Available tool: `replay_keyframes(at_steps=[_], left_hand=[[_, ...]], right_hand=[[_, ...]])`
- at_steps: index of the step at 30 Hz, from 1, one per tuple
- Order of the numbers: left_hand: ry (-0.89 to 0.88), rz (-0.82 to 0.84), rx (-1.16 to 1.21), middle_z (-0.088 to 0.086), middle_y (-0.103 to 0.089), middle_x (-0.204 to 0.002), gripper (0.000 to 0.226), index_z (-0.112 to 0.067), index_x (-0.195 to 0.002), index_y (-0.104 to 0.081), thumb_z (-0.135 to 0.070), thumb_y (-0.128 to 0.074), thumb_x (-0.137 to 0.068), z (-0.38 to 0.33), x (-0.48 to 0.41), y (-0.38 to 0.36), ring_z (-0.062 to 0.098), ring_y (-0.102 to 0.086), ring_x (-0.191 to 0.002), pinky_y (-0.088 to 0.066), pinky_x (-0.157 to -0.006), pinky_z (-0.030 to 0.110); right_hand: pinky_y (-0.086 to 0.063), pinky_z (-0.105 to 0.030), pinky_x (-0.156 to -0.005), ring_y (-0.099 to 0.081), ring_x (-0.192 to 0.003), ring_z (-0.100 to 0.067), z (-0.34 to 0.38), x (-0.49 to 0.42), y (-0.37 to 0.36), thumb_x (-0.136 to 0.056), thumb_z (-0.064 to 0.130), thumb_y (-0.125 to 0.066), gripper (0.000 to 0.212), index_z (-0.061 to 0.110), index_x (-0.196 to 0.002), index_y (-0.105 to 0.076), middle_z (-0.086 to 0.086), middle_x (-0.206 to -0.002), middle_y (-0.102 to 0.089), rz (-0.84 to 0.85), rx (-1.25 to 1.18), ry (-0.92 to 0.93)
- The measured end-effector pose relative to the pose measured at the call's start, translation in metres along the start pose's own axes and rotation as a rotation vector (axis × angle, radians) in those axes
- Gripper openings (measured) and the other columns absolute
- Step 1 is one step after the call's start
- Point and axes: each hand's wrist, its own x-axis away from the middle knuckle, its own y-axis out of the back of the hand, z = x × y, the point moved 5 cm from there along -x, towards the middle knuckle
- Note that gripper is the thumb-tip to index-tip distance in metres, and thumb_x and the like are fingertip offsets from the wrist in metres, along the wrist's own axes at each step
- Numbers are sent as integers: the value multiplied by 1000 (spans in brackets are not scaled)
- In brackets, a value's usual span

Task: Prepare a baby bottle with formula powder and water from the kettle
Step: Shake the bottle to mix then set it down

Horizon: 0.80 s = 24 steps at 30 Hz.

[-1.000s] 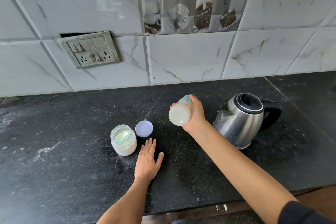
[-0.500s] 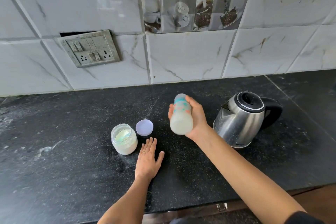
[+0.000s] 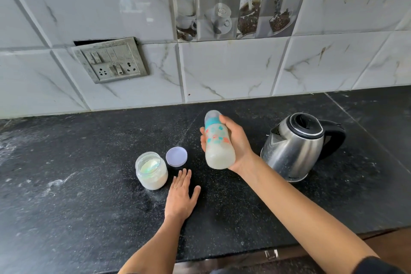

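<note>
Head view: the baby bottle (image 3: 219, 142) is gripped in mid-air by the right hand (image 3: 236, 144), fingers wrapped round its printed body, cap leaning toward twelve o'clock, milky mix pooled in the base. The left hand (image 3: 181, 196) is laid flat on the black counter (image 3: 66, 196), fingers released and spread, nothing held. At nine o'clock of the bottle, the formula jar (image 3: 151, 170) is seen standing open, its purple lid (image 3: 176, 156) set just beside it toward one o'clock. The kettle (image 3: 295, 147) is parked at three o'clock of the gripping hand, close by. Risks are judged here: if the bottle is being shaken, a loosely screwed cap could let liquid be flung onto the counter; a wide swing could bring knuckles against the kettle's steel wall, possibly hot. The uncovered jar could be knocked or splashed, and its powder spoiled, unless it is lidded soon.
</note>
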Motion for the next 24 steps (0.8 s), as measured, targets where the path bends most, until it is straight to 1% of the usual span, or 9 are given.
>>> replay_keyframes(at_steps=[5, 9, 13, 14, 17, 19, 21, 22, 24], left_hand=[[0, 2, 0, -1, -12, -158, 64, -17, -150, -15, -48, -34, -97, 0, 1, 0, -1, 8, -137, 9, -113, 21], [1, -2, 1, -2, -11, -158, 64, -17, -150, -16, -48, -34, -97, 0, 0, 0, -1, 8, -137, 10, -113, 20], [-3, -7, 6, -1, -13, -157, 64, -16, -150, -17, -47, -35, -97, -1, 0, 0, 0, 6, -138, 9, -114, 21], [0, -7, 10, -1, -13, -157, 64, -16, -150, -17, -47, -36, -97, 0, 0, 0, 1, 5, -139, 8, -114, 21], [7, -3, 5, -2, -11, -158, 65, -17, -150, -16, -49, -34, -97, 0, 0, 0, 0, 7, -137, 8, -114, 21], [4, -1, 1, -2, -11, -158, 64, -17, -150, -16, -49, -34, -97, 0, 0, 0, -1, 8, -137, 9, -114, 21], [2, -3, 4, -1, -11, -158, 64, -16, -150, -16, -48, -34, -97, -1, 1, 0, 0, 7, -137, 9, -114, 21], [2, 0, 2, -1, -11, -158, 64, -16, -150, -16, -48, -34, -97, -1, 1, 1, 0, 7, -137, 9, -114, 21], [0, 3, -6, -2, -11, -158, 65, -16, -150, -15, -48, -33, -97, -1, 1, 1, -1, 8, -137, 10, -113, 20]], right_hand=[[-55, -27, -55, -59, -61, -22, 10, -3, 0, -90, 38, -55, 36, 2, -93, -55, -13, -74, -58, -107, -224, 93], [-55, -26, -55, -63, -58, -21, -2, 4, 3, -89, 38, -52, 36, 4, -100, -58, -11, -81, -63, 26, 45, -37], [-56, -27, -53, -61, -54, -23, 4, -5, 5, -90, 37, -55, 36, 2, -95, -55, -14, -79, -58, -87, -248, 56], [-56, -27, -53, -61, -56, -23, 3, -5, 3, -89, 37, -56, 36, 1, -95, -55, -14, -79, -58, -54, -225, 33], [-55, -27, -57, -62, -61, -22, -7, 2, -6, -84, 37, -57, 37, 3, -98, -60, -11, -83, -63, 89, 23, -55], [-55, -27, -57, -63, -61, -22, -3, 1, -11, -86, 38, -56, 38, 3, -100, -59, -11, -83, -63, 82, -8, -19], [-56, -28, -57, -63, -60, -23, 4, -3, -6, -88, 39, -57, 38, 3, -100, -58, -12, -80, -62, -4, -126, 41], [-56, -28, -58, -63, -61, -23, 5, -4, -3, -88, 39, -57, 38, 3, -99, -59, -12, -79, -62, 3, -119, 41], [-55, -29, -58, -61, -63, -22, 2, -1, -3, -84, 40, -55, 40, 4, -101, -59, -12, -83, -63, 115, 27, -14]])
